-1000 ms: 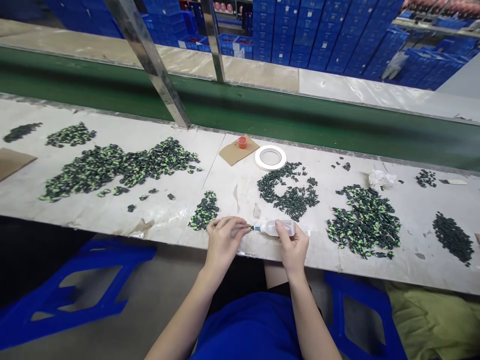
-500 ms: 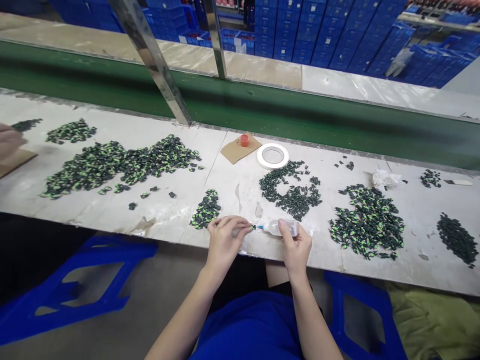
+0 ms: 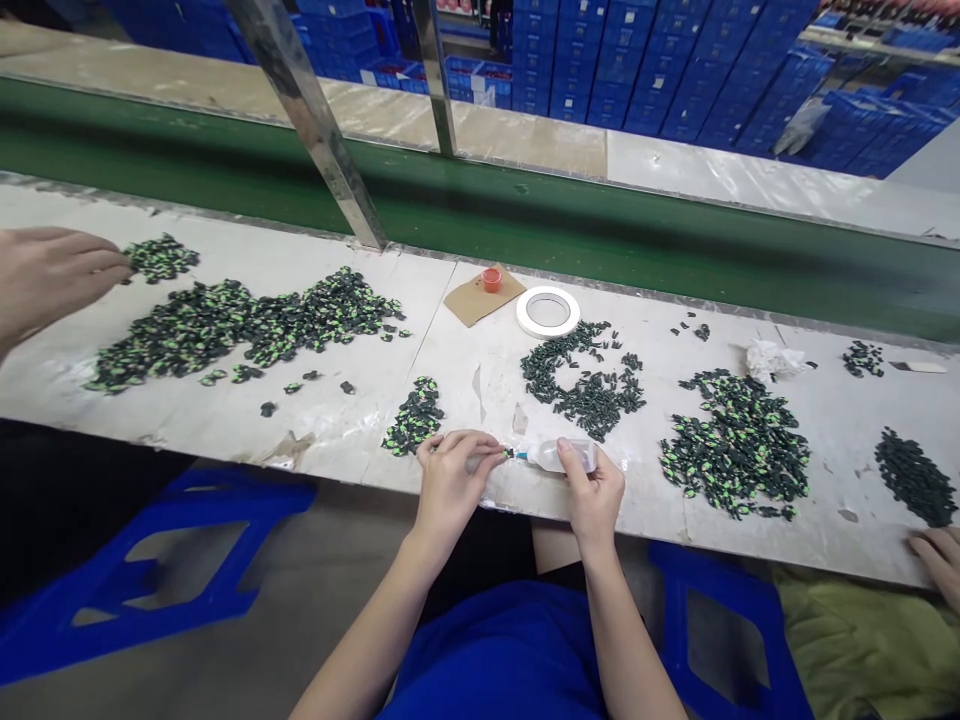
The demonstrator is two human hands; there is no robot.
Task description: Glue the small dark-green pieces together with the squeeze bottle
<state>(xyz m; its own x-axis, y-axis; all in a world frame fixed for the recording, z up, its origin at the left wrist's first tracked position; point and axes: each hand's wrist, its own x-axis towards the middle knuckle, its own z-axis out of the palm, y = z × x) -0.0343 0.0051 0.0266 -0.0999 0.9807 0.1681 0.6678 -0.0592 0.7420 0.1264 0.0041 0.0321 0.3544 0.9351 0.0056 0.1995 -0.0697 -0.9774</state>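
Observation:
My left hand (image 3: 459,470) pinches a small dark green and lime piece (image 3: 508,453) between thumb and fingertips, just over the table's near edge. In my right hand (image 3: 594,490) is a clear squeeze bottle (image 3: 553,456) with a blue tip (image 3: 522,455), lying level and aimed left. The tip meets or almost touches the small piece; the exact contact is too small to tell. Left of my left hand lies a small pile of dark green and lime pieces (image 3: 414,415). Beyond the bottle is a pile of plain dark green pieces (image 3: 600,400).
A white tape roll (image 3: 548,313) and a red cup (image 3: 492,279) on cardboard (image 3: 469,303) stand farther back. Larger piles (image 3: 739,445) lie to the right and left (image 3: 247,325). Other people's hands show at the left (image 3: 56,275) and right edges (image 3: 941,560). A metal post (image 3: 322,130) rises behind.
Another person's hand has come farther in at the left, reaching a pile. A different hand has appeared at the right edge. My hands stay nearly still.

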